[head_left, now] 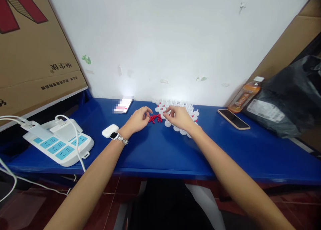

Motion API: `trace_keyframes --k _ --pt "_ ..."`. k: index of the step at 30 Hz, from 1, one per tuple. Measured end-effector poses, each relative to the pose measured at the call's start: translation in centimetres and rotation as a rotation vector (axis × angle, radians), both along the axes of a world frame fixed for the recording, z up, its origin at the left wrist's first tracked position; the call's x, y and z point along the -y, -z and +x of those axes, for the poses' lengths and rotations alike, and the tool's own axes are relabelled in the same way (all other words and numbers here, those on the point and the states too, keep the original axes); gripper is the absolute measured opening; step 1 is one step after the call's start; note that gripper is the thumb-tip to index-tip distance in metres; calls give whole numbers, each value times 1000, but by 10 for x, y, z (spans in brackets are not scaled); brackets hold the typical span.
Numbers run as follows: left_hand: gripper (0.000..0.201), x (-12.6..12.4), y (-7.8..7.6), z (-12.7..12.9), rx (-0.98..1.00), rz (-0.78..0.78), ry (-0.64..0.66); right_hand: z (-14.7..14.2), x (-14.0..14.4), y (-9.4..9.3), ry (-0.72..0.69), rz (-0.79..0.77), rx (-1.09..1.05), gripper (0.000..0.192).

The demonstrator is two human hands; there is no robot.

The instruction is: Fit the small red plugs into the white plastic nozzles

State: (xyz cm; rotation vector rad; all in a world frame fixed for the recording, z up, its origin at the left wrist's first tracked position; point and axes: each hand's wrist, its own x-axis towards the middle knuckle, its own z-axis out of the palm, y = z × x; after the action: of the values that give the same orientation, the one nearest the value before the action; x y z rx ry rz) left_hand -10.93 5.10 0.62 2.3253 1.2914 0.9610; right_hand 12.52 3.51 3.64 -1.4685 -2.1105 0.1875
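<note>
My left hand [139,120] is just left of a loose pile of small red caps [155,119] on the blue table. Its fingers are bent, with thumb and index apart and nothing visible between them. My right hand [181,117] is over the near left part of a group of white round pieces with narrow tips [176,128]. Thumb and index finger come together in a pinch, and a bit of red shows at their tips, seemingly a small red cap. Several of the white pieces carry red tips. My right hand hides part of the group.
On the blue table [160,156] are a white earphone case [110,131], a lit phone [124,105] and a power strip [60,144] with cables at left. At right are a dark phone [233,119], a drink bottle [244,96] and a black plastic bag [286,96]. A white wall stands behind.
</note>
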Motion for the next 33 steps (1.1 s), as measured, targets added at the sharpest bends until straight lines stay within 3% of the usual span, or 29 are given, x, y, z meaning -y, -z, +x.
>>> trace_keyframes --k 3,6,11,17,22,25,27,29,33 --pt "29 -1 2 2 -8 5 -9 -7 -26 -12 11 42 -10 24" --pt "28 -2 3 1 -11 11 -23 -19 -70 -19 34 2 117 22" --pt "25 0 2 -1 -7 -12 -27 -42 -138 -15 127 -94 323 29" --pt "25 2 1 -1 -10 -28 -19 -54 -163 -7 147 -134 321 23" --pt "21 2 -1 0 16 23 -55 -49 -137 -22 121 -40 234 23" --pt "32 7 -5 4 71 128 -127 -45 -94 -31 26 107 -28 22" --pt "48 10 -7 8 100 176 -152 -42 -60 -30 -64 117 -187 20" --pt "51 13 -7 12 89 180 -117 -40 -32 -24 -136 49 -298 19" --pt "33 13 -6 14 -18 56 44 -33 -1 -6 -163 17 -369 23"
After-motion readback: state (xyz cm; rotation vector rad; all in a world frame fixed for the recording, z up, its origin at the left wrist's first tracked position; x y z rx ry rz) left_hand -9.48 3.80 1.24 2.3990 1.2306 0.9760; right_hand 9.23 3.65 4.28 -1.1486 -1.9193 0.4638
